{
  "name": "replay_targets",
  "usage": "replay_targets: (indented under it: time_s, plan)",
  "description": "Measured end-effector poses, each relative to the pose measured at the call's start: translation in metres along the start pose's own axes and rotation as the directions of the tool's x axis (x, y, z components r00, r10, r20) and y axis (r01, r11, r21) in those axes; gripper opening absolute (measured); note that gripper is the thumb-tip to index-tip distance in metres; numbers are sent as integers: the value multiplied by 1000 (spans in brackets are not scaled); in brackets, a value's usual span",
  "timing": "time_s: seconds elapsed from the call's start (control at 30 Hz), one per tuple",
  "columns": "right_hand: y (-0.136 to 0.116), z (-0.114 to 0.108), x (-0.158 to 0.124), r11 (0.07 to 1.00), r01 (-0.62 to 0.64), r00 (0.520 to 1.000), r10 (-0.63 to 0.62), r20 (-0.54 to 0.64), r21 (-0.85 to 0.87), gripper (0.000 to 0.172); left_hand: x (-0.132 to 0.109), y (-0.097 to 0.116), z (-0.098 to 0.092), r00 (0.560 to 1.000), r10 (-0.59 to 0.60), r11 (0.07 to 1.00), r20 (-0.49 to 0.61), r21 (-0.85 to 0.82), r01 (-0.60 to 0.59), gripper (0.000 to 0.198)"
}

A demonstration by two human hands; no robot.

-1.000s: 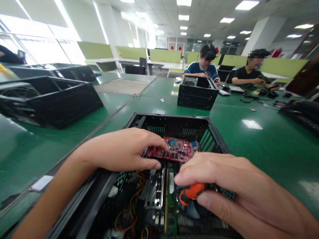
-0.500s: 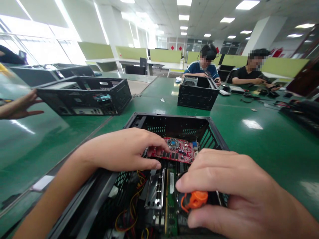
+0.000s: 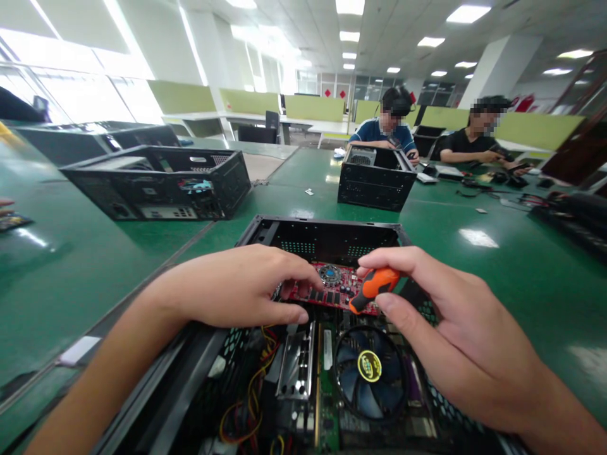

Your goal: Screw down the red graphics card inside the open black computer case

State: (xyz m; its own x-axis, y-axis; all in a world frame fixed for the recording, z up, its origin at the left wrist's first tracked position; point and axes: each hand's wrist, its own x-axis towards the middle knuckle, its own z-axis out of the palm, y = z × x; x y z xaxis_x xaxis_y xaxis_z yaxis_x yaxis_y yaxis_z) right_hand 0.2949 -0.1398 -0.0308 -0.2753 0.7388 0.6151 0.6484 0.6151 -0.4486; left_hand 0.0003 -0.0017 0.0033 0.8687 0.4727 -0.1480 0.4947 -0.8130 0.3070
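Observation:
An open black computer case (image 3: 265, 231) lies in front of me on the green table (image 3: 497, 272). My left hand (image 3: 237, 287) is closed on the near left edge of a red expansion card (image 3: 344, 287) standing inside the case. My right hand (image 3: 455, 328) grips an orange-handled screwdriver (image 3: 374, 287) just over the card's right part. Below it a round CPU cooling fan (image 3: 370, 373) with a yellow centre label shows. Yellow and red wires (image 3: 251, 385) run along the case's left inner side.
A second open black case (image 3: 161, 183) lies on the table to the left. A third case (image 3: 374, 177) stands further back in front of two seated people. Another person's fingertips (image 3: 6, 203) show at the far left edge. Cables and small parts lie at the right.
My right hand has lifted and moved away from me with the screwdriver, uncovering the fan. The left case was turned onto its side earlier, and the other person's hand has drawn back from it.

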Motion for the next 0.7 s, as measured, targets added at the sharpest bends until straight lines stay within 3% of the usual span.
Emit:
replay_targets:
  time_s: [0.23, 0.7]
  plan:
    - [-4, -3, 5, 1000, -2, 999, 3, 36, -24, 32, 1, -1, 0, 1000, 13, 1000, -11, -17, -13, 27]
    - [-3, 0, 5, 1000, 1, 998, 0, 60, -17, 31, 1, -3, 2, 1000, 7, 999, -16, -35, -8, 36]
